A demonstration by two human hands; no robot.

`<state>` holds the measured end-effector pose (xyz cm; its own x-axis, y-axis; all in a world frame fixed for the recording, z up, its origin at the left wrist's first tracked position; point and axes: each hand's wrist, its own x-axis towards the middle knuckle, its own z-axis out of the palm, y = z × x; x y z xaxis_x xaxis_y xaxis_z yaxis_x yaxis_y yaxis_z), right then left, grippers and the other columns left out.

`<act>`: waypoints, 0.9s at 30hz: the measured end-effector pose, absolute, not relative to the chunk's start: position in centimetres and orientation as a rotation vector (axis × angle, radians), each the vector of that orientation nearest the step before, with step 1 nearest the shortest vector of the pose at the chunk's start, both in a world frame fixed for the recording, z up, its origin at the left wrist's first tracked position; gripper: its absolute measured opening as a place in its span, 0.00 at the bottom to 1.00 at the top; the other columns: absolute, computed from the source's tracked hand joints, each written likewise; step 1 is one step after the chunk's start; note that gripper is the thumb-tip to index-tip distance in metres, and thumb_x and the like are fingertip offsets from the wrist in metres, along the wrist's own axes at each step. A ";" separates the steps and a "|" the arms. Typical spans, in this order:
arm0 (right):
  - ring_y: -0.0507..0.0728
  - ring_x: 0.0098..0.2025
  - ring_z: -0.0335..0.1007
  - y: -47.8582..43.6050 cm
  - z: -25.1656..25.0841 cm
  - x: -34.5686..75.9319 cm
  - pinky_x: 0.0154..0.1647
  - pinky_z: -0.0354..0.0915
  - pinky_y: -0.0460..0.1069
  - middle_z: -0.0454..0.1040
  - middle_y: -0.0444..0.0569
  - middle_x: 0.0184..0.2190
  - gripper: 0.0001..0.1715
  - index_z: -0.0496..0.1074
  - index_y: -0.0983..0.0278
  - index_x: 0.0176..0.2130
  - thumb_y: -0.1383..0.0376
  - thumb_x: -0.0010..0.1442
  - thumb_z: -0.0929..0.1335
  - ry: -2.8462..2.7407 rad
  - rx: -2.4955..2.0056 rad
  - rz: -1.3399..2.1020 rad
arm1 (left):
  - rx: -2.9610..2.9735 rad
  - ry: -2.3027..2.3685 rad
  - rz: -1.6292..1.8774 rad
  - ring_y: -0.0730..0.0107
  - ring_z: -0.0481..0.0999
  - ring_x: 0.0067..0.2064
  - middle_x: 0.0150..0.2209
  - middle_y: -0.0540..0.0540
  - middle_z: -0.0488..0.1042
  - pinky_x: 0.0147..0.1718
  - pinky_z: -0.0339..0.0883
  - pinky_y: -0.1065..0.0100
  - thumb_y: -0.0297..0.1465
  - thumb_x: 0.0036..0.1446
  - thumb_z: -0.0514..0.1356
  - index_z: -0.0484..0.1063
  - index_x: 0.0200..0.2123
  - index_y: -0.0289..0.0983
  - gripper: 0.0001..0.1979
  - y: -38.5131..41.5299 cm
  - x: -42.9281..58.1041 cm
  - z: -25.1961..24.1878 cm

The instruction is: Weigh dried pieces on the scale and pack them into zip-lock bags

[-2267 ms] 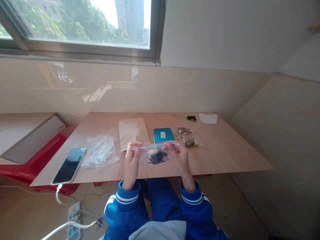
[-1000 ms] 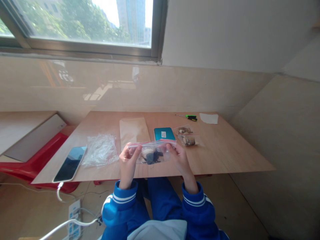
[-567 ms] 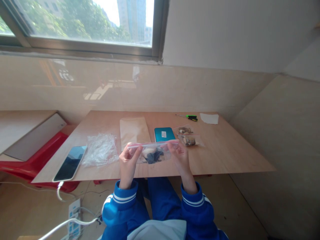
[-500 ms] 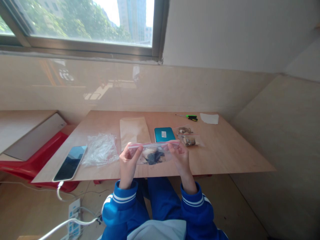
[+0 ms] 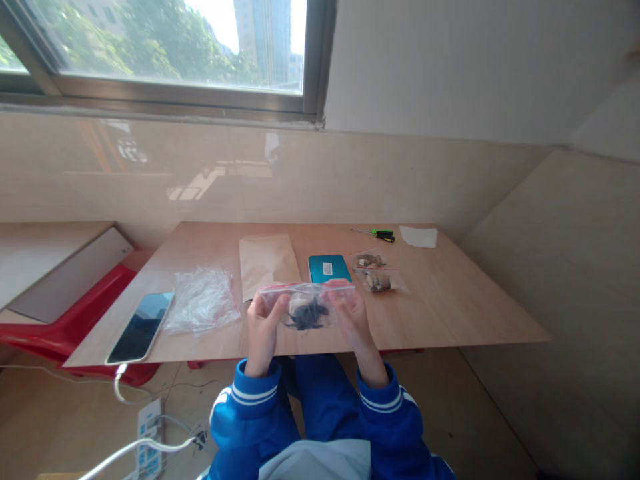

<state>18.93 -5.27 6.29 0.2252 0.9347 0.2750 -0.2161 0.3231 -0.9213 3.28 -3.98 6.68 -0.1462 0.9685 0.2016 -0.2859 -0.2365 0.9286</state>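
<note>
While hands [image 5: 261, 337] hold ziplock bag [image 5: 295, 297], dark contents [image 5: 306, 315]

A clear, glossy plastic zip bag [image 5: 305, 297] with a red-edged seal lies across the middle of a counter [image 5: 450, 313] of smooth, matt, pale wood. On the wood sit a matt brown paper envelope [image 5: 267, 267], a crumpled sheet of thin clear plastic [image 5: 201, 301] and a glossy teal box [image 5: 327, 268]. The blue sleeves [image 5: 250, 400] are smooth cloth with white stripes, the wall tile [image 5: 350, 180] behind is polished and reflective, and the window frame [image 5: 175, 97] is dull metal.
</note>
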 end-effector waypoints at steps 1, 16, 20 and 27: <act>0.53 0.34 0.75 -5.2 6.2 19.0 0.40 0.71 0.48 0.77 0.43 0.31 0.09 0.74 0.59 0.37 0.58 0.56 0.72 -1.015 -0.918 0.931 | 1.061 0.930 1.568 0.69 0.77 0.38 0.34 0.48 0.79 0.40 0.70 0.69 0.37 0.50 0.67 0.75 0.37 0.38 0.12 -4.0 3.2 6.6; 0.55 0.34 0.73 -5.3 7.0 18.7 0.38 0.72 0.50 0.75 0.44 0.30 0.07 0.75 0.59 0.30 0.58 0.54 0.72 -1.015 -0.978 0.785 | 1.024 0.969 1.535 0.68 0.77 0.34 0.30 0.49 0.79 0.36 0.71 0.69 0.35 0.45 0.69 0.78 0.31 0.37 0.10 -4.1 3.4 6.9; 0.56 0.34 0.70 -5.5 7.4 18.6 0.37 0.70 0.51 0.73 0.45 0.28 0.08 0.74 0.59 0.28 0.58 0.56 0.71 -1.056 -0.986 0.733 | 1.067 1.007 1.578 0.67 0.77 0.33 0.29 0.48 0.79 0.35 0.71 0.68 0.35 0.46 0.69 0.77 0.30 0.36 0.09 -4.3 3.6 6.9; 0.54 0.33 0.69 -5.4 7.2 19.0 0.37 0.69 0.50 0.71 0.43 0.29 0.09 0.74 0.59 0.30 0.57 0.57 0.70 -1.043 -0.954 0.801 | 1.082 0.924 1.493 0.66 0.78 0.35 0.31 0.46 0.78 0.36 0.72 0.67 0.36 0.48 0.67 0.77 0.32 0.36 0.10 -4.4 3.9 7.0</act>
<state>18.97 -5.39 7.23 0.3091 0.8897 0.3360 -0.0952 0.3805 -0.9198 3.87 -4.36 7.01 -0.0671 0.9841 0.1645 -0.2919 -0.1770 0.9399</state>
